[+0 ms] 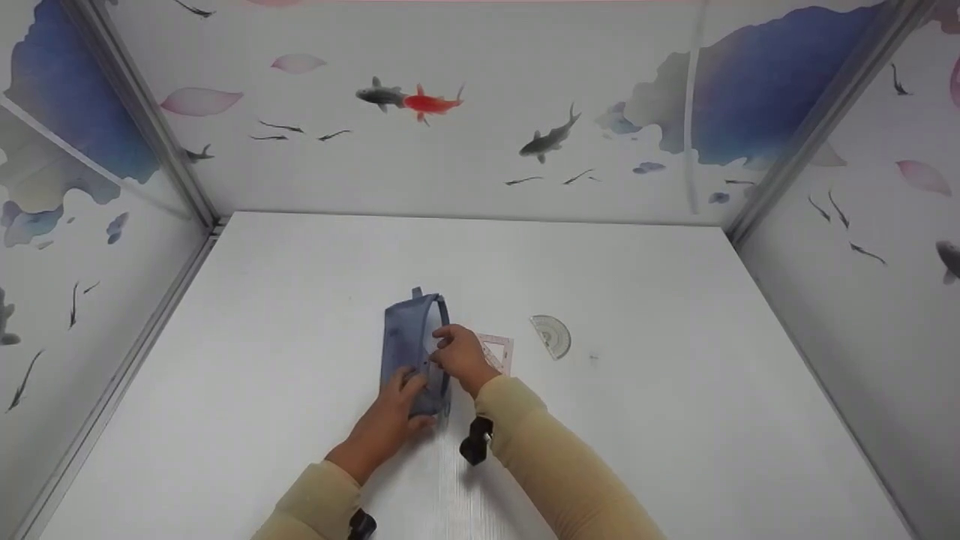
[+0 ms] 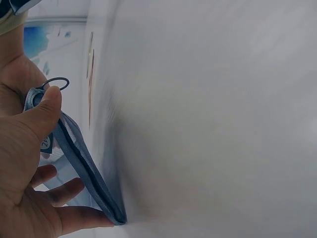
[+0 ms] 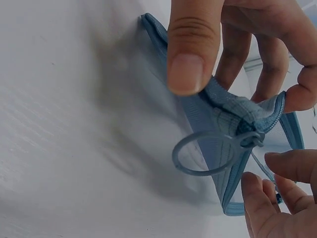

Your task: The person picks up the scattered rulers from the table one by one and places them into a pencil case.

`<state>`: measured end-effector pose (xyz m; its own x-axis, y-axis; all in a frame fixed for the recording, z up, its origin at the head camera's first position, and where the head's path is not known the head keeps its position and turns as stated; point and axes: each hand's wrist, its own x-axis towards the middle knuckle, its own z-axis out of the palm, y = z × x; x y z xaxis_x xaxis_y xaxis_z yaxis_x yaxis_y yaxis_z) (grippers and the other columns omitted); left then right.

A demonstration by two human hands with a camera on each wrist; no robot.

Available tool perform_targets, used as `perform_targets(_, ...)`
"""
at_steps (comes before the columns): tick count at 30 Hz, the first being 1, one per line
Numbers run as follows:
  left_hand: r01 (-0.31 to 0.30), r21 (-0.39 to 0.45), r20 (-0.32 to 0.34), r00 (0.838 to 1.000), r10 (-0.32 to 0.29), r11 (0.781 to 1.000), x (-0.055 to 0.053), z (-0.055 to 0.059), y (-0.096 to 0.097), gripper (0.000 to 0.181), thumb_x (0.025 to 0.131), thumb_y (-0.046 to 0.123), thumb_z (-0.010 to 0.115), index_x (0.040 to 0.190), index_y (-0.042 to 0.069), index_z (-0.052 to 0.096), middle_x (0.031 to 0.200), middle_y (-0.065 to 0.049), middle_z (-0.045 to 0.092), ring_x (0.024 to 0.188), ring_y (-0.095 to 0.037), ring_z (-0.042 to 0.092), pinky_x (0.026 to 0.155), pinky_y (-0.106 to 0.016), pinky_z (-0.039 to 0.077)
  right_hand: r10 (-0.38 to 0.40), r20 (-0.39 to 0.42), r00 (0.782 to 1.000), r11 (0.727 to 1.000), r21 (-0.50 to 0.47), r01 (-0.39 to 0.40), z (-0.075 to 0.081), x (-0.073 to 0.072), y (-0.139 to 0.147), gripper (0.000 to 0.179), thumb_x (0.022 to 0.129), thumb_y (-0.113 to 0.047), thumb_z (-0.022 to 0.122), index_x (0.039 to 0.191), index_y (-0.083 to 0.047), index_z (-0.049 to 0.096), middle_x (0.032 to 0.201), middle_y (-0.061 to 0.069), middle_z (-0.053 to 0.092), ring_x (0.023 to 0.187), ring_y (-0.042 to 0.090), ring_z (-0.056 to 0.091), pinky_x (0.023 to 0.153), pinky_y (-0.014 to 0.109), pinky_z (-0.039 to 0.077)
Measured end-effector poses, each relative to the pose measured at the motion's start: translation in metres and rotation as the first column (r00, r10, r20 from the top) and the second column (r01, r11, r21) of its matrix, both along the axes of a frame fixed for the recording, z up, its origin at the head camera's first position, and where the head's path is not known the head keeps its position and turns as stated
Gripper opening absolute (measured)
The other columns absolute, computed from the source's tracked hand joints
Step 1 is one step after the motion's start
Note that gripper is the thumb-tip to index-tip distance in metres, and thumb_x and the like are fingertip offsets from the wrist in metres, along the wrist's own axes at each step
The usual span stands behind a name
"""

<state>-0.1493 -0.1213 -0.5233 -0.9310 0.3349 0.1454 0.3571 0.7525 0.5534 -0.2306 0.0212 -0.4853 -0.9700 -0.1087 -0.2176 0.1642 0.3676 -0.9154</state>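
A blue mesh pencil pouch (image 1: 406, 337) stands out on the white table with its zipped side parted, showing a pale inside. My left hand (image 1: 386, 420) holds its near end, thumb and fingers spread across it in the left wrist view. At the parted side, my right hand (image 1: 463, 356) grips the edge; its thumb (image 3: 190, 54) overlaps the zip in the right wrist view, with the other fingers behind. A round zip-pull ring (image 3: 181, 153) hangs below that thumb. A pink-edged set square (image 1: 504, 346) lies partly hidden behind my right hand.
A clear protractor (image 1: 553, 336) lies flat to the right of the set square. The white table (image 1: 637, 285) is closed in by patterned panels (image 1: 480, 172) at the back and both sides.
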Motion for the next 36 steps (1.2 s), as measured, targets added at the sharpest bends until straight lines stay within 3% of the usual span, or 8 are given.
perform_targets(19,-0.02,-0.03,-0.011,1.0,0.019,0.999,0.002,0.002,0.002,0.055,0.083,0.024,0.076,0.128,0.009,0.047,0.134,-0.026,0.039,0.12,-0.041,0.051,0.093,-0.049,0.049,-0.011,-0.023,1.0,0.996,-0.085,0.009,0.001,-0.004,0.018,0.039,0.084,0.004,0.064,0.123,0.002,0.057,0.11,0.015,0.059,0.095,0.023,0.06,0.08,0.033,0.054)
perform_targets(25,-0.007,-0.03,-0.035,0.999,0.006,1.0,0.003,0.001,0.002,0.055,0.083,0.025,0.075,0.127,0.009,0.047,0.132,-0.025,0.04,0.117,-0.041,0.052,0.09,-0.048,0.05,-0.008,-0.056,0.998,0.998,-0.06,0.005,0.0,-0.007,0.026,0.041,0.083,0.004,0.063,0.123,0.002,0.058,0.11,0.016,0.058,0.097,0.024,0.06,0.08,0.034,0.054)
perform_targets(36,-0.007,-0.013,-0.015,1.0,0.007,1.0,0.003,0.001,0.002,0.055,0.084,0.024,0.075,0.128,0.01,0.046,0.135,-0.026,0.038,0.12,-0.043,0.049,0.092,-0.05,0.048,0.013,-0.122,0.993,1.0,-0.003,-0.013,0.005,-0.006,0.041,0.041,0.086,-0.001,0.065,0.126,0.002,0.055,0.117,0.023,0.057,0.105,0.03,0.06,0.085,0.039,0.052)
